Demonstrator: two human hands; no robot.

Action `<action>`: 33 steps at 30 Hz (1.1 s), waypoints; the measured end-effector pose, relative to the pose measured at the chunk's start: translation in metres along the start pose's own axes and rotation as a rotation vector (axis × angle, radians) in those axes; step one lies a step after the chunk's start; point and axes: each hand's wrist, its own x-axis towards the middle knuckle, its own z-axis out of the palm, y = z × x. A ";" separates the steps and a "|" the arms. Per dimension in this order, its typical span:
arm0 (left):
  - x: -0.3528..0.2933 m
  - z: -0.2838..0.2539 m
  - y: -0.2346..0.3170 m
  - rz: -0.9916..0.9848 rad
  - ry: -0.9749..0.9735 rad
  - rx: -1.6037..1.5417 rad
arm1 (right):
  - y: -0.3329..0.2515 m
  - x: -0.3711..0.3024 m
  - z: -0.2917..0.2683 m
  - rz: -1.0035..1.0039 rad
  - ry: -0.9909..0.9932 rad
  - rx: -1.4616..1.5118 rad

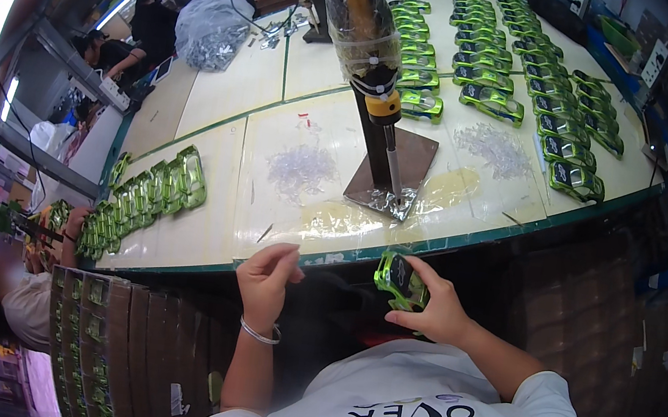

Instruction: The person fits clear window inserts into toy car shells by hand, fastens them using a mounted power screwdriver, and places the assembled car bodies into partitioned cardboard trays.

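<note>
My right hand grips a bright green toy car body with a black top, just off the table's front edge. To its left, my left hand is raised near the edge, thumb and fingertips pinched together. Whether something small is between those fingertips cannot be made out. Beyond both hands stands an upright tool with a yellow collar, its long metal tip pointing down at a brown base plate. A pile of small clear plastic pieces lies left of the plate, and another pile lies right of it.
Rows of green car bodies fill the right side of the table; more green pieces line its left end. A clear bag lies at the back. Stacked trays stand at lower left, near another person.
</note>
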 end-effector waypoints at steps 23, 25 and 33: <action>-0.020 0.054 0.031 0.513 -0.289 0.243 | -0.016 0.016 -0.012 -0.359 0.097 -0.292; -0.018 0.055 0.029 0.520 -0.295 0.277 | -0.016 0.016 -0.013 -0.362 0.090 -0.312; -0.014 0.052 0.031 0.576 -0.332 0.426 | -0.010 0.019 -0.013 -0.443 0.132 -0.365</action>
